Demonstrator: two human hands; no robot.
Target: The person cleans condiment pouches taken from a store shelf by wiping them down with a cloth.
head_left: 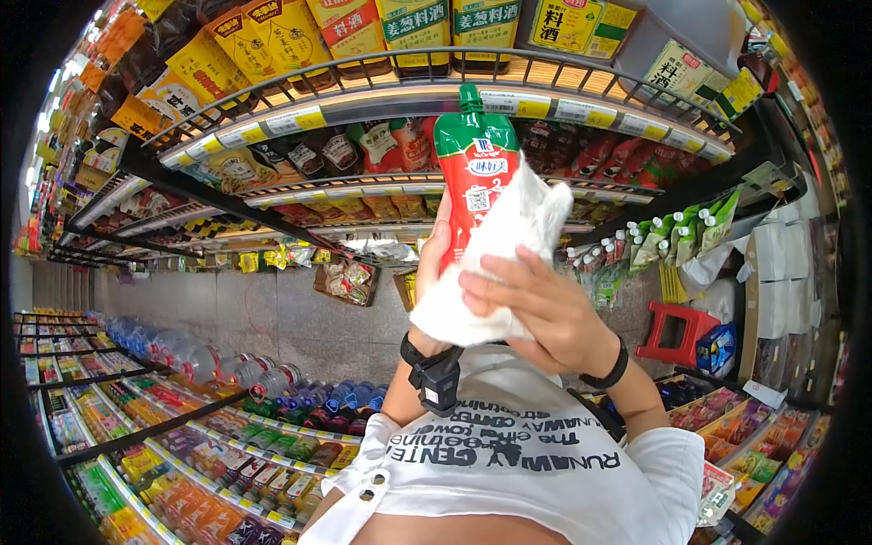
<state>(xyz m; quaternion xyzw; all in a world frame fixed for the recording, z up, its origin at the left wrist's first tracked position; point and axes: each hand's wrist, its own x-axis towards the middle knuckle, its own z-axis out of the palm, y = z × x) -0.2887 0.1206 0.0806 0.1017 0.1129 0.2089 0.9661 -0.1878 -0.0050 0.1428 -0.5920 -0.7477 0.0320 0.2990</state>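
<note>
A red and green spouted sauce pouch [465, 195] is held up in front of the shelf, its green cap pointing away from me. My left hand [434, 254] is closed around the pouch's left side, with most of its fingers hidden behind it. A crumpled white cloth [509, 232] lies over the pouch's right side and lower part. My right hand [536, 304] presses and grips this cloth against the pouch, its fingers bent across the fabric.
The wire-railed shelf [427, 68] ahead bears cooking-wine bottles, with more sauce pouches below. A cardboard box [348, 280] of packets sits on the tiled floor [300, 313]. To the right is a red stool [670, 334]. Large water bottles [186, 354] line the left.
</note>
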